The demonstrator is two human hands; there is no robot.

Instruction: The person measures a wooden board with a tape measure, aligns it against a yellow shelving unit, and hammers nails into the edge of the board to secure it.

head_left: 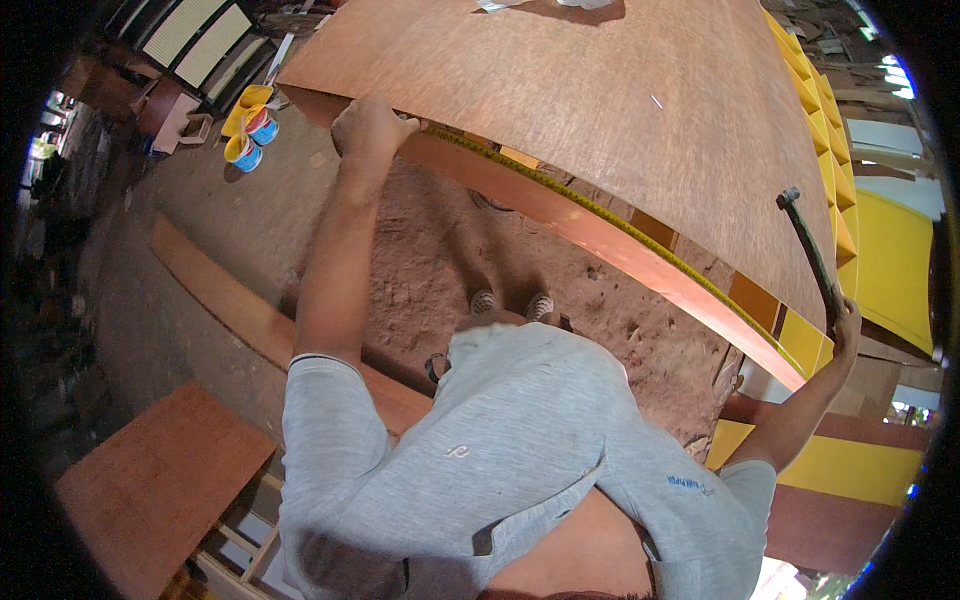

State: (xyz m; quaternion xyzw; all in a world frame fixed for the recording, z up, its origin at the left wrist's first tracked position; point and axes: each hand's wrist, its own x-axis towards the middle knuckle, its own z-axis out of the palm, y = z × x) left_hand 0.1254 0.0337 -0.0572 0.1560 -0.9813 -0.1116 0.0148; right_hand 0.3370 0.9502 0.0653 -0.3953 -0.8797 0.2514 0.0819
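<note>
A large brown wooden panel (600,90) lies in front of me. Along its near edge stretches a yellow tape measure (650,243), bowed by the lens. My left hand (368,135) is closed on the tape's left end at the panel's near left edge, thumb toward the tape; what lies inside the fist is hidden. At the panel's right end, my right hand (848,325) wraps round the handle of a hammer (812,245), whose head rests over the panel. Whether that hand also touches the tape I cannot tell.
Paint buckets (243,152) stand on the floor at far left. A long curved-looking board (220,285) lies left of me, and a brown panel (170,450) sits at lower left. Yellow compartmented shelving (822,125) rises beyond the panel's right side. White plastic (580,3) lies at the far edge.
</note>
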